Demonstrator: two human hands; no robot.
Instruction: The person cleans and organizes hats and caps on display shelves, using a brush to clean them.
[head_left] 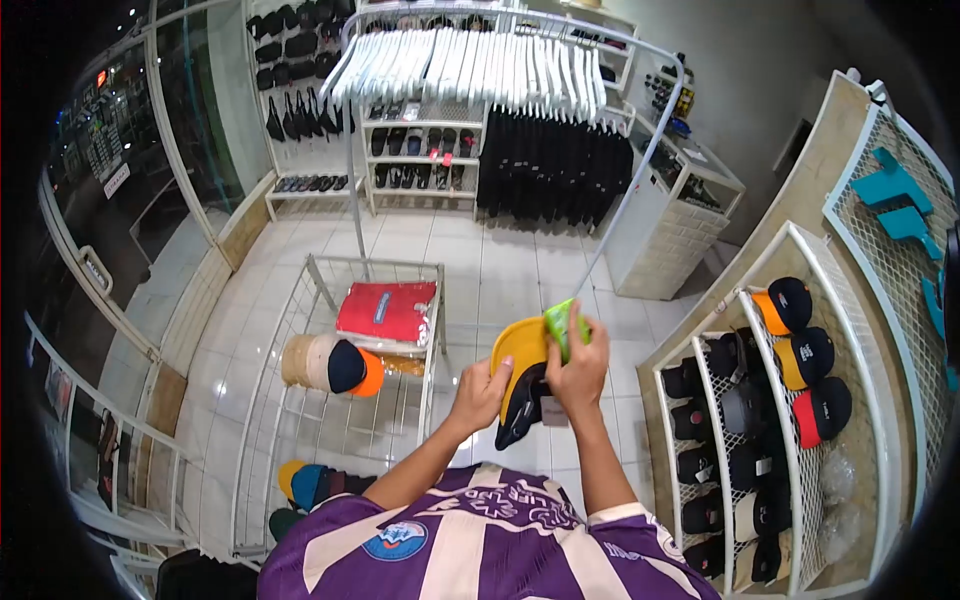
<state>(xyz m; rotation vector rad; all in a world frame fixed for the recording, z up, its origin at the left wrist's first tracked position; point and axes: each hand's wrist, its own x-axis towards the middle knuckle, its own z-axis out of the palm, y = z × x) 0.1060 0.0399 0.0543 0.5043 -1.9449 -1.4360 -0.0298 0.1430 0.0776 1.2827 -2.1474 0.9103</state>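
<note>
A cap with a yellow brim and black crown (520, 380) is held in front of me at chest height. My left hand (483, 392) grips its lower left edge. My right hand (578, 368) holds a bright green cloth (562, 325) pressed against the top of the yellow brim. A small tag hangs from the cap under my right hand.
A white wire rack (318, 400) on my left carries a red folded package (387, 312) and stacked caps (335, 366). A wire cap display (790, 420) stands on my right. Ahead, a clothes rail (480, 60) holds white and black garments.
</note>
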